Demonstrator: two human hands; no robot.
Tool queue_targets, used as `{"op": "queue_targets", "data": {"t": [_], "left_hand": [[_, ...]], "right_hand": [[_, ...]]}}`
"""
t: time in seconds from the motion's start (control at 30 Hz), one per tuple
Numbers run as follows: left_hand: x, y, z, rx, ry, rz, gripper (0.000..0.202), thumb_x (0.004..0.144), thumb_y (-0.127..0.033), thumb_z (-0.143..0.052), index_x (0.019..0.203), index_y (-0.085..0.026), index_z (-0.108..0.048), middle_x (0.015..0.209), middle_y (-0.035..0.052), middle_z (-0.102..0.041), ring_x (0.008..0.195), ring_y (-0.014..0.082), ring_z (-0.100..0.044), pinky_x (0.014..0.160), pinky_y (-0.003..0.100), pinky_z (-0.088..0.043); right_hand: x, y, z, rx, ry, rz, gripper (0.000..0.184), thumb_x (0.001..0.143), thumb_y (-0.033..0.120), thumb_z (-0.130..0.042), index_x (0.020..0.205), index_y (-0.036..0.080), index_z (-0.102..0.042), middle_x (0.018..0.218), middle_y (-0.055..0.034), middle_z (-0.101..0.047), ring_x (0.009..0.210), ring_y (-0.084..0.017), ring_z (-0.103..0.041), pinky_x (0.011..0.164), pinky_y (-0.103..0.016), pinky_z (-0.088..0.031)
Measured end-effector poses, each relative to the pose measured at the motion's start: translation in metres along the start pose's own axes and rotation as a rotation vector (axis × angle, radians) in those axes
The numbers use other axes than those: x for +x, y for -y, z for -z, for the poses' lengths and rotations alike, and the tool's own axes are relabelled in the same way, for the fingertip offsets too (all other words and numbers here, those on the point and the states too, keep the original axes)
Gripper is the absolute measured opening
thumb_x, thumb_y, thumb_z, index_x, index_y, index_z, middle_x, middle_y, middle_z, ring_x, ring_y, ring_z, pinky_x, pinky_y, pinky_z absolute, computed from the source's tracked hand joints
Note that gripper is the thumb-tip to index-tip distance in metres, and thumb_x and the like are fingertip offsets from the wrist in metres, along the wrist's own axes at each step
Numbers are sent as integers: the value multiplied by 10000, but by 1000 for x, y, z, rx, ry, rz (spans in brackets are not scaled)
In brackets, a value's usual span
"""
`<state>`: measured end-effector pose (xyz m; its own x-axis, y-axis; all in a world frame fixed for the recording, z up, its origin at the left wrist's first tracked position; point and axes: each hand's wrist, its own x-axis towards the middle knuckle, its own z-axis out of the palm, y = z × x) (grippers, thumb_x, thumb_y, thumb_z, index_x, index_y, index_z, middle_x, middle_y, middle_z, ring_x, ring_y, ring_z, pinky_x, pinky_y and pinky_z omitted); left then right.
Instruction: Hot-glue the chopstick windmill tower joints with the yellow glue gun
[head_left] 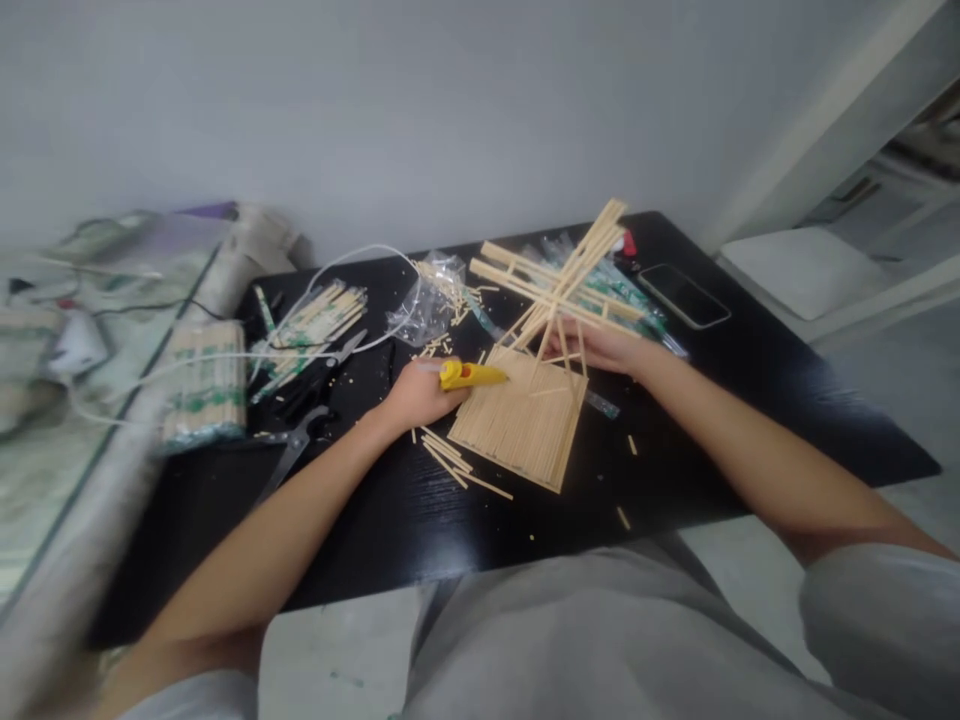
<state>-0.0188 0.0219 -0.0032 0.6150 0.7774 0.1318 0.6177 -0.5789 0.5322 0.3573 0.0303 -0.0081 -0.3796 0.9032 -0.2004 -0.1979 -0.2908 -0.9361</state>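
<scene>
My left hand [424, 395] is closed around a yellow hot glue gun [472, 376], whose nozzle points right over a flat panel [521, 425] of bamboo sticks laid side by side. Slanting sticks rise from the panel's far side and carry a cross of long stick blades [566, 282], like a small windmill. My right hand [604, 346] grips this stick windmill at the far right of the panel, its fingers partly hidden behind the slanting sticks. Loose cut sticks [454, 460] lie near the panel's left edge.
On the black table [375, 545] lie scissors [296, 440], a wrapped bundle of sticks [206, 385], opened stick packs [322, 325], a clear plastic bag [435, 300] and a phone [684, 295]. A white cable [322, 265] loops across the left. Stick offcuts are scattered about.
</scene>
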Motion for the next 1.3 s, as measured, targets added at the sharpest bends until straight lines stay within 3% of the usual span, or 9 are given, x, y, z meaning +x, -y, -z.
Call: {"op": "queue_targets", "data": {"t": [0.3, 0.57, 0.77, 0.97, 1.13, 1.3], "left_hand": [[1, 3, -1, 12, -6, -8, 182, 982, -316, -766, 844, -235, -680, 837, 12, -748, 790, 191, -691, 798, 329, -512], [1, 2, 0, 8, 10, 17, 195, 1003, -247, -793, 852, -225, -671, 857, 16, -760, 819, 202, -724, 829, 326, -510], [1, 0, 1, 1, 10, 42, 221, 980, -213, -792, 828, -233, -632, 838, 10, -745, 817, 208, -727, 835, 324, -513], [1, 0, 2, -9, 10, 58, 179, 982, -188, -768, 847, -227, -658, 865, 19, -767, 836, 208, -740, 837, 313, -513], [0, 3, -1, -29, 7, 60, 163, 970, -201, -762, 848, -230, -657, 844, 16, -766, 805, 206, -731, 810, 312, -510], [-1, 8, -2, -41, -9, 33, 129, 982, -257, -731, 863, -236, -686, 868, 38, -795, 821, 227, -756, 804, 326, -547]], "right_hand": [[6, -7, 2, 48, 39, 27, 88, 1172, 231, -878, 1101, 183, -861, 861, -50, -785, 935, -224, -826, 1037, -398, -744], [7, -6, -2, 42, 48, 32, 229, 1094, 339, -996, 1125, 157, -861, 878, -55, -818, 875, -214, -821, 1006, -405, -736], [8, -6, -6, 44, 93, 109, 411, 947, 444, -1109, 943, 183, -792, 800, -25, -776, 793, -191, -769, 910, -369, -720], [9, -6, -10, 43, 76, 119, 519, 879, 511, -1142, 886, 211, -719, 766, -7, -727, 775, -188, -764, 892, -374, -715], [9, -6, -11, 24, 82, 129, 525, 854, 560, -1152, 930, 199, -779, 768, -10, -738, 782, -195, -762, 896, -380, -702], [8, -7, -13, 31, 71, 135, 485, 930, 556, -1107, 957, 196, -783, 774, -20, -739, 801, -214, -784, 910, -402, -701]]}}
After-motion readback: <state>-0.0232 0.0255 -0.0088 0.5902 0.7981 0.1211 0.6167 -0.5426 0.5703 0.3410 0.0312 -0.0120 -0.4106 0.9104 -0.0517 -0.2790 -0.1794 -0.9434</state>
